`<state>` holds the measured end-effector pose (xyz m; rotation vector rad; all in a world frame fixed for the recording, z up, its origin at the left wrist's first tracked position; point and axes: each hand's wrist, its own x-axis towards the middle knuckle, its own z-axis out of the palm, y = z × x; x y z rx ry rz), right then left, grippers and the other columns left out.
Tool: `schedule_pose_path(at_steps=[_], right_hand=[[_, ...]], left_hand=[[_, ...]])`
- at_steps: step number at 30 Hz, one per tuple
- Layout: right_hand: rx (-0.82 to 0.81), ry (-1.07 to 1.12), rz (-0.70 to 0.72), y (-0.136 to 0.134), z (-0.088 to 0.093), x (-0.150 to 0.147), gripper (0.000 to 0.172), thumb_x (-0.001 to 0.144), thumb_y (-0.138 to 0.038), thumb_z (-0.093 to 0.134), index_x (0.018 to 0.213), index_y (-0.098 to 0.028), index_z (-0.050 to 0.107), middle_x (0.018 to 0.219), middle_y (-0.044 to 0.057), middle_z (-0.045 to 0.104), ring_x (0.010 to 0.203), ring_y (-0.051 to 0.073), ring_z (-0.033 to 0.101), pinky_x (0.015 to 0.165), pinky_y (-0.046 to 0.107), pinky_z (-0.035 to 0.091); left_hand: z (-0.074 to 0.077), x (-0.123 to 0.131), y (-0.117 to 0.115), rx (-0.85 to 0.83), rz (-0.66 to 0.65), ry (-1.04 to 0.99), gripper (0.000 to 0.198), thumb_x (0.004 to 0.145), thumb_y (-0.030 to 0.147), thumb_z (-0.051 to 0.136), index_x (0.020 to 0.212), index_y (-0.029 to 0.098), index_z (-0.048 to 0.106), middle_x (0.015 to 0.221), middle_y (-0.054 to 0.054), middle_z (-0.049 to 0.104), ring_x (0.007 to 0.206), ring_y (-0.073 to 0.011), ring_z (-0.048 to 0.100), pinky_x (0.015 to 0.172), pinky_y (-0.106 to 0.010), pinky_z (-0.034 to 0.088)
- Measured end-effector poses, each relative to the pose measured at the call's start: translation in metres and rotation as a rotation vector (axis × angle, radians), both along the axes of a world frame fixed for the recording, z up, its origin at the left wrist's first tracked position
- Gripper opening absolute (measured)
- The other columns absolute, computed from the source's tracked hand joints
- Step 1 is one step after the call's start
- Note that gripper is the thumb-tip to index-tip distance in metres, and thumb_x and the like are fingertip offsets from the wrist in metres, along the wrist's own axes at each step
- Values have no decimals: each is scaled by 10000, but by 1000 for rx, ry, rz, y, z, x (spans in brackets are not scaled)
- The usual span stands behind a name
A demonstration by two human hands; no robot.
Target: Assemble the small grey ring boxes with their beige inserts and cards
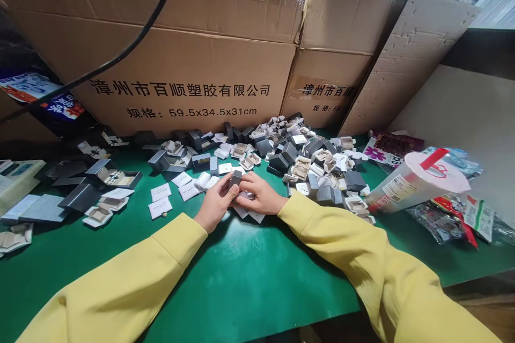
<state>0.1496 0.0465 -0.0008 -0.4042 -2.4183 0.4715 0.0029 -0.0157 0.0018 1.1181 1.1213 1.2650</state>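
Note:
A small dark grey box (235, 178) stands between my two hands near the middle of the table. My left hand (216, 203) is closed around its left side, thumb along the front. My right hand (261, 194) grips from the right, with its fingers curled against the box; part of the box is hidden by the fingers. Several white printed cards (256, 216) lie under my right hand. More white cards (160, 207) rest on the table left of my hands. A heap of small grey boxes and pale inserts (300, 167) spreads behind and to the right.
Large cardboard boxes (181, 64) wall off the back of the green table (241, 289). On the right stand a lidded plastic cup (402, 187) and snack packets (478, 217). Open grey boxes (82, 198) lie at the left. A black cable (132, 43) hangs across the upper left.

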Motion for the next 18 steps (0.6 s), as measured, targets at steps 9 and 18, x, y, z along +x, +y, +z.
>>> schedule_pose_path(at_steps=[9,18], right_hand=[[42,15,-88,-5,-4,-2,209,804,-295,515,627,-195,469,673,13,558,664,136,456,694,286,414],[63,35,-126,-6,-6,1,225,820,-383,513,703,-191,531,710,35,572,705,150,483,677,277,412]], left_hand=[[-2,0,0,-6,21,27,692,694,483,623,1263,124,459,1293,-152,492,1165,-316,463,921,-434,426],[-4,-2,3,-1,16,50,682,705,475,614,1264,118,454,1224,-151,545,1150,-312,476,936,-450,408]])
